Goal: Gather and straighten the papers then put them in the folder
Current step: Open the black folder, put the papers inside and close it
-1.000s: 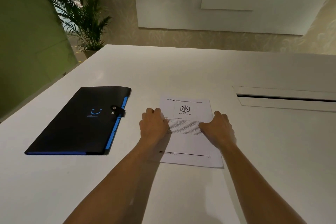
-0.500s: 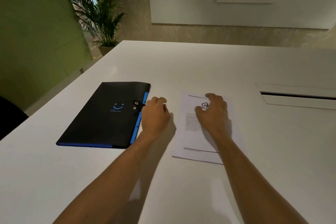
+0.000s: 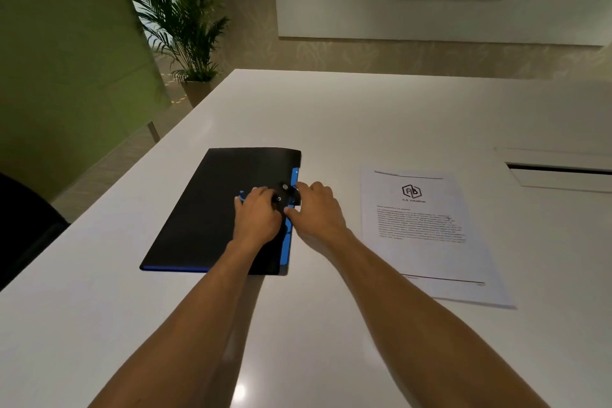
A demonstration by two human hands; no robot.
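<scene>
A black folder [image 3: 205,209] with a blue edge lies closed on the white table [image 3: 364,116], left of centre. Its black snap strap [image 3: 287,194] sits at the middle of the right edge. My left hand [image 3: 256,219] rests on the cover with its fingers curled against the strap. My right hand [image 3: 318,212] is at the folder's right edge, thumb and fingers pinching the strap's end. The papers [image 3: 427,242] lie in a squared stack to the right of the folder, printed side up, untouched by either hand.
A recessed cable slot [image 3: 559,172] is set into the table at the right, beyond the papers. A dark chair [image 3: 23,222] shows at the left edge. A potted palm [image 3: 185,20] and a green wall stand beyond the table's left side.
Both hands left the papers and moved left onto the folder. The left hand went first, and the right now pinches the strap. The view swung left.
</scene>
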